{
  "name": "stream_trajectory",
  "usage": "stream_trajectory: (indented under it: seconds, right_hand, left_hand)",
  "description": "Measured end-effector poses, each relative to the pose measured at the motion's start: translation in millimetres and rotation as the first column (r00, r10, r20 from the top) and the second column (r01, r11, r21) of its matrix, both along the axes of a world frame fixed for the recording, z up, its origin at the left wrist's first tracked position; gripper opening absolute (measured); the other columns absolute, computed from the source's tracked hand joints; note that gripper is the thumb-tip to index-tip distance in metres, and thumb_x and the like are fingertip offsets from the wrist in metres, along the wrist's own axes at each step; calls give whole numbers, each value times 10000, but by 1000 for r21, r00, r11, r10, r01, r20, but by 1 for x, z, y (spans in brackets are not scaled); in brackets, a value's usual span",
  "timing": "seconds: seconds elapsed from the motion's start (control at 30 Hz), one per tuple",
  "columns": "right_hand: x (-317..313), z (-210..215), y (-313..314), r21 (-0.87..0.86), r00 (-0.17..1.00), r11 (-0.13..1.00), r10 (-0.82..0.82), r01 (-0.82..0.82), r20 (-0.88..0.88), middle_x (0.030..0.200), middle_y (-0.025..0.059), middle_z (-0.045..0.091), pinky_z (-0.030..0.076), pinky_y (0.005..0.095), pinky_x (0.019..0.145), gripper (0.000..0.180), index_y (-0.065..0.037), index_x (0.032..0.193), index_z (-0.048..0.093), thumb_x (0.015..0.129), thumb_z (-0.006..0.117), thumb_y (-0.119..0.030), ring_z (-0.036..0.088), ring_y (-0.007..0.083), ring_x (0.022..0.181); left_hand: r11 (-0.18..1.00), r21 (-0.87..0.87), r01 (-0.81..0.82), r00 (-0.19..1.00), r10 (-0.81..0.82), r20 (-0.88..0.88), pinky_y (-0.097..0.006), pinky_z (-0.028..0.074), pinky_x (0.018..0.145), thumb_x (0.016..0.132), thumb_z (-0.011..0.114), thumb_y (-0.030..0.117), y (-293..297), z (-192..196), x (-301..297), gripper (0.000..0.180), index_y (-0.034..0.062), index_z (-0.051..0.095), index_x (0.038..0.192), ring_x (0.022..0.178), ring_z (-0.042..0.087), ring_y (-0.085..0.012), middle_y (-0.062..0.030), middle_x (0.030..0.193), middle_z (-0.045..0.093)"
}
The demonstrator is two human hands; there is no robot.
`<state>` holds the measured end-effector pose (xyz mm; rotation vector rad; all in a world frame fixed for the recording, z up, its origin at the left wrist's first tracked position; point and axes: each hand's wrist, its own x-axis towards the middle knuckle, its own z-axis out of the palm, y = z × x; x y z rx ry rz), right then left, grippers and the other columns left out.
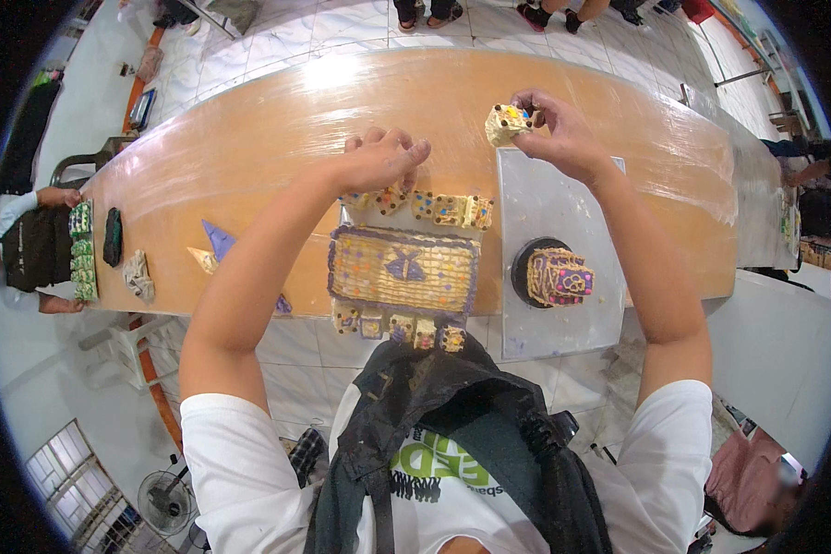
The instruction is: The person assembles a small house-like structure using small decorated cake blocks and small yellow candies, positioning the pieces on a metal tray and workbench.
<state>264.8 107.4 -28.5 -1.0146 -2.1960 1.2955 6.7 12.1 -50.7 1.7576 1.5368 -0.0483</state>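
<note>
A small cream-coloured cake piece (506,124), dotted with coloured candies, is held above the far edge of a grey board (535,198), pinched between the fingertips of the right hand (563,138); the hand is closed around it and raised clear of the board. To the left of the grey board, the rectangular decorated cake (403,270) is seen, covered in yellow piping with a purple border and a purple figure at its centre. The left hand (379,162) is set at the far side of this cake, palm down with its fingers curled; its fingertips rest on or just over the far row of small cake cubes (434,209), and whether any cube is gripped cannot be told. A second row of small cubes (399,326) lies along the near side of the rectangular cake.

On the grey board, to the right of the rectangular cake, a dark round base (533,268) is found bearing a small block cake (560,276) with pink and yellow icing. Everything stands on a long wooden table (249,138) wrapped in clear film. To the left of the rectangular cake, a purple triangle (219,240) and a piping bag (201,259) lie on the table; further left, a dark lump (113,237) and a green-topped strip of cake (82,251) are seen, with another person's hand (60,197) beside them.
</note>
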Motion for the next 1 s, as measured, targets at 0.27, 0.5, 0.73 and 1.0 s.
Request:
stream_trajectory:
  seconds: [0.27, 0.5, 0.73, 1.0]
  right_hand:
    - [0, -2, -2, -20, 1000, 1000, -2, 2, 2, 911, 43, 556, 360, 268, 729, 450, -55, 1011, 565, 636, 633, -295, 470, 133, 828]
    - [-6, -4, -4, -2, 1000, 1000, -1, 2, 6, 896, 33, 549, 360, 261, 725, 435, -61, 1001, 562, 633, 640, -279, 439, 135, 780]
    - [-14, -6, -7, -49, 1000, 999, 12, -11, 16, 878, 30, 534, 367, 258, 716, 437, -55, 994, 564, 629, 640, -282, 439, 135, 769]
    - [-47, -3, -20, -95, 986, 992, 91, -78, 139, 867, 4, 521, 370, 251, 700, 399, -50, 994, 549, 642, 611, -228, 435, 109, 770]
  left_hand:
    - [998, -40, 48, 999, -48, -11, -471, 135, 988, 836, 133, 642, 3, -1, -4, 774, 112, 677, 691, 1214, 257, -289, -82, 1254, 404]
    - [1000, -22, -20, 999, 20, -26, -460, 145, 990, 806, 127, 688, 0, -6, -20, 806, 113, 685, 711, 1221, 256, -289, -76, 1275, 390]
    - [1000, 8, -19, 999, 19, -34, -455, 137, 1001, 797, 131, 692, -5, -8, -27, 788, 119, 672, 789, 1237, 241, -281, -85, 1286, 379]
    - [993, 31, -112, 992, 110, 57, -458, 148, 1010, 870, 220, 480, -7, 7, -30, 532, 110, 603, 869, 1228, 259, -270, -90, 1238, 416]
